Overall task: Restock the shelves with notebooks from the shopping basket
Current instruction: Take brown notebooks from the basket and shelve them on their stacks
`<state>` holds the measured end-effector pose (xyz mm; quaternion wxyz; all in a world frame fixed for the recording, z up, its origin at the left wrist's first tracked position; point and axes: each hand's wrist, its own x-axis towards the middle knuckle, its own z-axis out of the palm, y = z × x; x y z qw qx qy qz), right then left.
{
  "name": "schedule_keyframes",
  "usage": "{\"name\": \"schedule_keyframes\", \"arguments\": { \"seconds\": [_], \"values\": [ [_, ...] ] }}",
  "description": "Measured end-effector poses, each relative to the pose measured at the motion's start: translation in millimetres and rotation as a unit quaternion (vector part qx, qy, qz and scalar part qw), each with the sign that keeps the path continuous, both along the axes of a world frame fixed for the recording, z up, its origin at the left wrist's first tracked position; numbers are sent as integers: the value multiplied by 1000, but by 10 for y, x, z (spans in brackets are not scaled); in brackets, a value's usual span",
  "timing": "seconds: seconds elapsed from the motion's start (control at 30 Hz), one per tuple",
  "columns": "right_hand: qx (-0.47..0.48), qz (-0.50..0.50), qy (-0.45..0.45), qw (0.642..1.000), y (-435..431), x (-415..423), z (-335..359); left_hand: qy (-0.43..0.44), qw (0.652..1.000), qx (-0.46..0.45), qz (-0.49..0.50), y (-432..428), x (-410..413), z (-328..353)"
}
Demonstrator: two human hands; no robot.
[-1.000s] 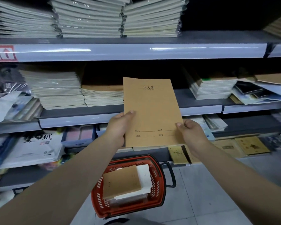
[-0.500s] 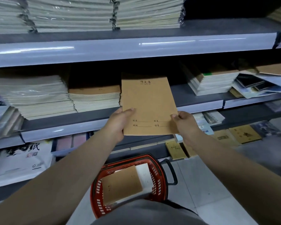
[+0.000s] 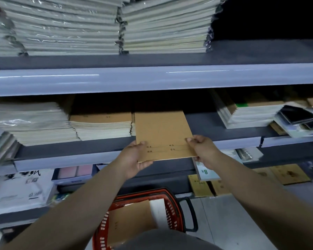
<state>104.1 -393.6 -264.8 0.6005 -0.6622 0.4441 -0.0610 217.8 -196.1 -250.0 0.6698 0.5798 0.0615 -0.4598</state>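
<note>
Notebook [image 3: 163, 134]: brown, cover up, with printed lines at its near end. The far end reaches in over the middle shelf [image 3: 224, 127], and the near end sticks out past the shelf's front lip. I cannot tell whether it rests on the board.
Left hand [image 3: 134, 159]: grips the notebook's near left corner, thumb laid on the cover and fingers curled underneath.
Right hand [image 3: 202, 150]: pinches the near right edge, thumb on top and the other fingers below.
Brown stack [image 3: 101, 123]: the same sort of covers, piled flat on the middle shelf just left of the notebook. I can't tell if the two touch.
Pale stack [image 3: 31, 121]: plastic-wrapped, on the same shelf, left of the brown stack and hard against it.
Right pile [image 3: 251, 112]: further along that shelf, well apart from the notebook, leaning a little, with loose dark covers beside it.
Top shelf [image 3: 152, 78]: wrapped stacks [image 3: 65, 27] stand side by side on it, with bare board to the right.
Basket [image 3: 172, 201]: red with a black handle, on the floor below the arms, near the foot of the shelving.
Basket stock [image 3: 130, 222]: a brown notebook lying flat inside, with a white one showing at its right edge.
Lower shelf [image 3: 166, 179]: small brown booklets to the right and white packs to the left, all too blurred to read.
</note>
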Motion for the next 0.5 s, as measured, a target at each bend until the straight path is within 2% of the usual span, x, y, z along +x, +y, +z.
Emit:
{"name": "schedule_keyframes", "arguments": {
  "seconds": [0.1,0.27,0.37,0.5],
  "values": [
    [2,111,-20,994,-154,39,6,6,999,-3,43,-124,45,-7],
    [-191,253,78,945,-300,213,38,35,989,-29,142,-262,203,-51],
    [-249,264,84,928,-342,329,-1,53,983,-46,167,-285,282,-94],
    [-289,253,64,921,-399,462,-41,29,993,-41,103,-296,277,-146]
  ]
}}
